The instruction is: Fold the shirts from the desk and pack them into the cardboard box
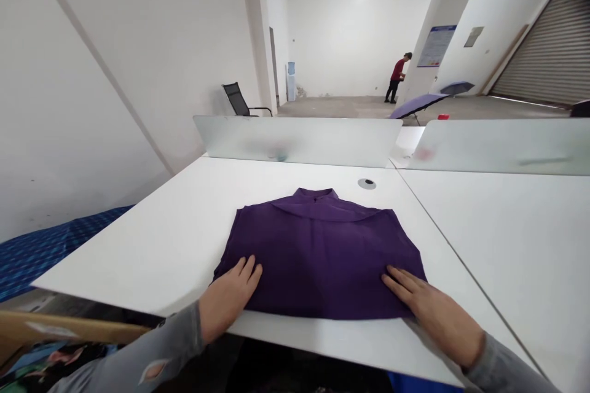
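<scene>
A purple shirt point(318, 258) lies folded on the white table point(147, 245), its collar at the far side and its straight folded edge near me. My left hand point(230, 295) rests on the shirt's near left corner, fingers stretched out over the cloth. On the near right corner lies my right hand point(428, 304), its fingers also extended flat on the fabric. Neither hand grips the cloth visibly. The left thumb is hidden from view.
Frosted divider panels point(304, 138) run along the table's far edge, with a round cable hole point(367, 183) before them. A cardboard box point(55, 331) with cloth inside sits below at left, near blue checked fabric point(59, 245). A person point(397, 78) stands far off.
</scene>
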